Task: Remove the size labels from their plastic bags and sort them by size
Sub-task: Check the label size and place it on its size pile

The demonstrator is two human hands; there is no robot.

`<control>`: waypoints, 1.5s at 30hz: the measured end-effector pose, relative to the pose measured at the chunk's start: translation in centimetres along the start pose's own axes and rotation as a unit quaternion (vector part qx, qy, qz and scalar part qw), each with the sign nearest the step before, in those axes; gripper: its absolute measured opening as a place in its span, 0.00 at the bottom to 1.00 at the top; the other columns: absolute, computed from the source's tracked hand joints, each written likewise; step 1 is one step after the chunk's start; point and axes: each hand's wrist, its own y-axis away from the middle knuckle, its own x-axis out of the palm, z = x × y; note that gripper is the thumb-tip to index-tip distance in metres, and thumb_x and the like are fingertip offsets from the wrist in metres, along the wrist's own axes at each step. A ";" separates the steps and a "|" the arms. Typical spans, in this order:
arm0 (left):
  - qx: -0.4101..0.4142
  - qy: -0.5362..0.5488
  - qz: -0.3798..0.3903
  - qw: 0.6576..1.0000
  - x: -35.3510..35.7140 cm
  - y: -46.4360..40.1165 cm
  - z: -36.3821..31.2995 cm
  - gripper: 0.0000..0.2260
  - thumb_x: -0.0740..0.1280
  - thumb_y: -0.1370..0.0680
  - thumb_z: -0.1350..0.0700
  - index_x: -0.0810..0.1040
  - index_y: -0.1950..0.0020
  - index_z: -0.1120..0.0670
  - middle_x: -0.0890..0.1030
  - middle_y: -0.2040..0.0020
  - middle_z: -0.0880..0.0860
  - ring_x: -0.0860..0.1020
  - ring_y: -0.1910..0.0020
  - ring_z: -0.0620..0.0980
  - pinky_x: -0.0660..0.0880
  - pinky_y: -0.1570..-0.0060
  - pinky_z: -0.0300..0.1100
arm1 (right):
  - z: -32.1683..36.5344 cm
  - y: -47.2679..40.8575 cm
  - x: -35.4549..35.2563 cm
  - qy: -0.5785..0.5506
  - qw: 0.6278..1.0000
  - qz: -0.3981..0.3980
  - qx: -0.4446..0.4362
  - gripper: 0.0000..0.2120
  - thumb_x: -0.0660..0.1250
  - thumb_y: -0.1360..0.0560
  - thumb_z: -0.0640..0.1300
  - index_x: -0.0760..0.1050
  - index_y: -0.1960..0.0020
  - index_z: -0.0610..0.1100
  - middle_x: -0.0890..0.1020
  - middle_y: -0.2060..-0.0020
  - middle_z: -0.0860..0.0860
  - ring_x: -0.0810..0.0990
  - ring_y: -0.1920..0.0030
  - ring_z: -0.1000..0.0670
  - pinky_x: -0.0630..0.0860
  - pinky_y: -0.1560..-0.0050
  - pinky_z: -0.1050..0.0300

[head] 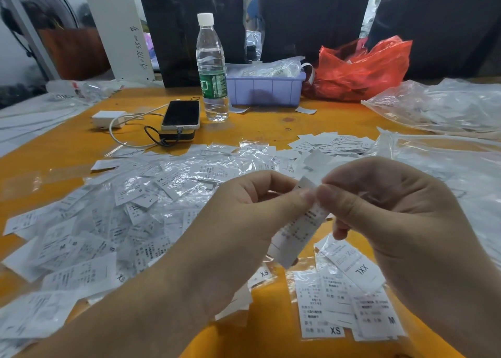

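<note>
Head view, looking down at an orange table. Both hands meet near centre: the left hand and right hand each pinch the top end of one bagged size label between thumb & fingers, held up off the table. Step in hand looks like opening the plastic sleeve to pull the label out; no label is clear of its bag yet. Next move likely needs the thumbs to part the sleeve mouth, then slide the label free w/o tearing it. The label's long axis runs from far right at the pinch down to near left, hanging tilted; its size mark can't be read. A loose heap of bagged labels spreads to the left; a small stack w/ XS, M & XXL showing lies near right.
</note>
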 end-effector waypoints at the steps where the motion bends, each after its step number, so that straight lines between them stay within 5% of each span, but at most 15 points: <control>1: 0.008 -0.015 -0.017 1.000 -0.1 -0.1 0.0 0.10 0.74 0.31 0.44 0.84 0.58 0.48 0.84 0.63 0.48 0.80 0.61 0.48 0.75 0.62 0.44 | 0.0 0.0 -0.1 -0.002 1.000 0.000 0.006 0.03 0.73 0.34 0.47 0.83 0.61 0.48 0.82 0.68 0.48 0.78 0.70 0.52 0.76 0.69 0.59; 9: 0.082 -0.071 -0.044 0.993 -0.1 0.1 0.0 0.10 0.69 0.35 0.44 0.83 0.58 0.45 0.85 0.62 0.46 0.82 0.60 0.43 0.78 0.63 0.32 | -0.1 -0.1 0.0 -0.015 1.000 0.010 0.013 0.09 0.73 0.35 0.53 0.83 0.60 0.49 0.80 0.71 0.53 0.76 0.70 0.53 0.76 0.69 0.58; 19: 0.057 -0.047 -0.012 0.997 -0.3 -0.2 0.1 0.11 0.70 0.36 0.47 0.83 0.58 0.50 0.85 0.61 0.50 0.83 0.60 0.48 0.80 0.61 0.37 | -0.3 -0.1 0.2 -0.067 0.996 0.022 0.055 0.02 0.73 0.35 0.43 0.82 0.63 0.45 0.79 0.72 0.48 0.75 0.72 0.52 0.75 0.71 0.60; 31: 0.053 -0.050 -0.053 0.996 -0.4 -0.3 0.2 0.12 0.69 0.36 0.43 0.83 0.58 0.46 0.84 0.63 0.46 0.81 0.65 0.42 0.75 0.68 0.34 | -0.3 -0.1 0.1 -0.074 0.990 0.071 0.098 0.05 0.73 0.34 0.46 0.84 0.60 0.47 0.82 0.68 0.47 0.76 0.71 0.53 0.75 0.69 0.61; 37: -0.019 -0.057 0.035 0.998 -1.2 -0.8 -0.1 0.07 0.73 0.31 0.49 0.83 0.59 0.52 0.83 0.65 0.48 0.79 0.69 0.46 0.75 0.71 0.36 | 0.2 -0.4 -0.4 -0.076 0.993 0.022 0.085 0.05 0.78 0.36 0.43 0.84 0.62 0.47 0.82 0.67 0.44 0.75 0.71 0.52 0.75 0.69 0.59; 40: 0.009 -0.063 0.022 0.998 -1.4 -0.7 -0.1 0.01 0.72 0.27 0.55 0.84 0.59 0.50 0.83 0.66 0.49 0.78 0.71 0.44 0.73 0.72 0.34 | 0.3 -0.5 -0.6 -0.077 0.993 0.016 0.086 0.06 0.78 0.36 0.44 0.83 0.61 0.45 0.82 0.67 0.44 0.75 0.71 0.52 0.76 0.69 0.59; 45: 0.097 -0.073 -0.025 0.992 -1.4 -0.5 -0.1 0.05 0.69 0.31 0.50 0.83 0.57 0.47 0.82 0.67 0.48 0.76 0.72 0.43 0.72 0.72 0.33 | 0.1 -0.3 -0.2 -0.064 0.994 0.032 0.084 0.01 0.75 0.34 0.44 0.83 0.64 0.48 0.80 0.71 0.50 0.75 0.71 0.53 0.75 0.70 0.60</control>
